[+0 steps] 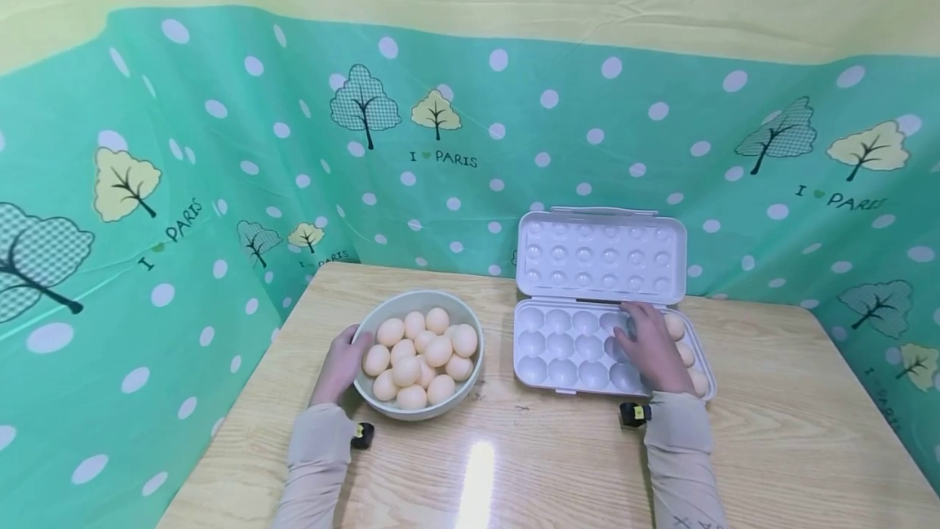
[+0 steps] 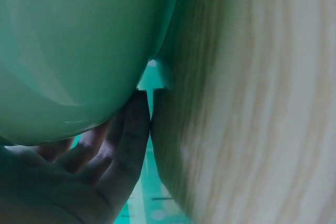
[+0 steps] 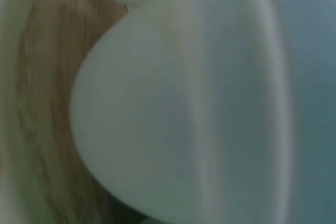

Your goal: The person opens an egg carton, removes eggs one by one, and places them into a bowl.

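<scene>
My left hand grips the left side of a pale green bowl, thumb at its rim. In the left wrist view the fingers curve against the bowl's outer wall. Light-brown eggs are heaped inside the bowl. Over the right part of an open lilac plastic egg box is my right hand, fingers pointing down at its cups. Whether they hold an egg is hidden. Eggs sit in the rightmost column, partly behind the hand. The right wrist view shows only the box's rounded underside, blurred.
The box's lid stands raised at the back, near the green printed curtain. Bowl and box stand side by side on a wooden table, with a gap between them. Curtain also borders the left and right.
</scene>
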A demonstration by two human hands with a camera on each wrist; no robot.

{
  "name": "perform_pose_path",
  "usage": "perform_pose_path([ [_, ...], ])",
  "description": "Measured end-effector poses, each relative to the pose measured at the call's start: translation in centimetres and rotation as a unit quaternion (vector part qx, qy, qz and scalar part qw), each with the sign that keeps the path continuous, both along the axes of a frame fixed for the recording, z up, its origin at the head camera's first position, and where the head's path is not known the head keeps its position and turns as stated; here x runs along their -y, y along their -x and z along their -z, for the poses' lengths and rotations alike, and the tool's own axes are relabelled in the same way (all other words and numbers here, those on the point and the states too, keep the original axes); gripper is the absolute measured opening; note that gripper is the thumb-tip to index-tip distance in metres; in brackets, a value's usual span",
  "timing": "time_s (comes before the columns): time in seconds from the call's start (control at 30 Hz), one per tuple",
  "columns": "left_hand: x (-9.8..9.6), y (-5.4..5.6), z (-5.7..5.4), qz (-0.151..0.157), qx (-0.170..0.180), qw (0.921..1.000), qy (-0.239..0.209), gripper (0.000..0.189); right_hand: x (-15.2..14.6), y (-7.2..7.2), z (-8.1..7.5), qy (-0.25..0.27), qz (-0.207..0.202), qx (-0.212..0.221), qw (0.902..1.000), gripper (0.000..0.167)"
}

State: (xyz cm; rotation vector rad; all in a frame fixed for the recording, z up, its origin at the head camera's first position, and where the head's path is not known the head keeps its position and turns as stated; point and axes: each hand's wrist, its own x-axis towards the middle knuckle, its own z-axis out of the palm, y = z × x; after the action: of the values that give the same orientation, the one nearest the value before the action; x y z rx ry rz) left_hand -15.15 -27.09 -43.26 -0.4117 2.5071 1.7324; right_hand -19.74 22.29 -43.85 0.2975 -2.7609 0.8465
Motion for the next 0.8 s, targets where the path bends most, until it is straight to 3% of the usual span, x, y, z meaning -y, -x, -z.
perform_pose_path([
  [0.47, 0.2, 0.2, 0.0, 0.003, -0.004, 1.0, -0.003, 0.051, -0.6, 0.0, 0.5, 0.012, 0.038, -0.015, 0.9991, 0.033],
  [0.8, 0.1, 0.2, 0.1, 0.005, -0.006, 1.0, 0.006, 0.051, -1.4, 0.0, 0.6, 0.015, 0.043, -0.038, 0.9982, 0.027],
])
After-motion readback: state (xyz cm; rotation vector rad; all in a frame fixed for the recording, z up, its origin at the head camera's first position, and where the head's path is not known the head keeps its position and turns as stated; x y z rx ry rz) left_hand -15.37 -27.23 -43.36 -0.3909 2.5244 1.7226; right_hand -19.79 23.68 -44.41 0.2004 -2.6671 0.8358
